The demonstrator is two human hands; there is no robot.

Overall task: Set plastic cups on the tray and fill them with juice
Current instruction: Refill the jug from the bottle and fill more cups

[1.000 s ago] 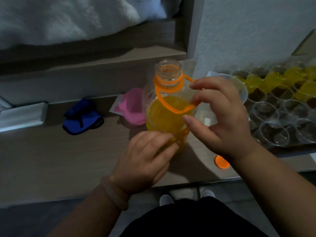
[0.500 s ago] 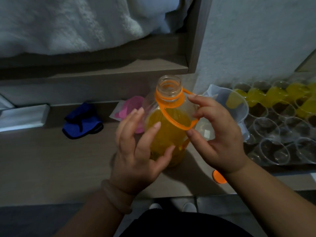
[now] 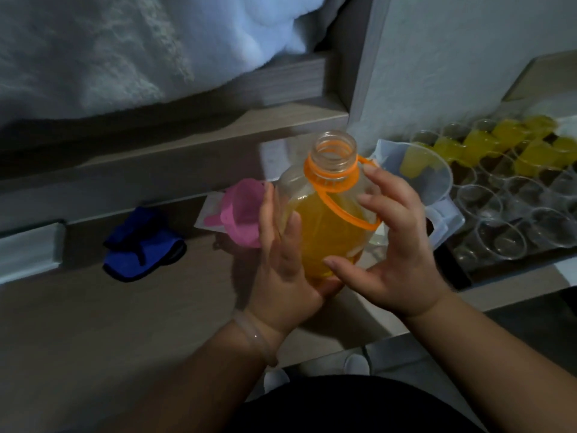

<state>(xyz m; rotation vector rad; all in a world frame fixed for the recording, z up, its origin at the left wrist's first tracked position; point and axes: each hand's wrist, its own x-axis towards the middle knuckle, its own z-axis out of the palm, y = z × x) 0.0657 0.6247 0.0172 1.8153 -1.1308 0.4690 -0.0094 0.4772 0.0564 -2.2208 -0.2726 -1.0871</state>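
- Our left grip (image 3: 284, 260) lies against the left side of the juice bottle (image 3: 327, 226) – fingers straight and upright, palm at its base.
- Our right grip (image 3: 396, 254) is spread wide at the bottle's right, fingers loosely bent beside the orange handle (image 3: 352, 214); we cannot tell whether they touch it.
- The bottle is upright, uncapped and partly full, above the table (image 3: 125, 307).
- To the right, plastic cups (image 3: 499, 235) crowd the tray (image 3: 465, 276) – the near ones empty, the far ones yellow with juice.
- A clear jug (image 3: 437, 182) stands just behind the right grip.
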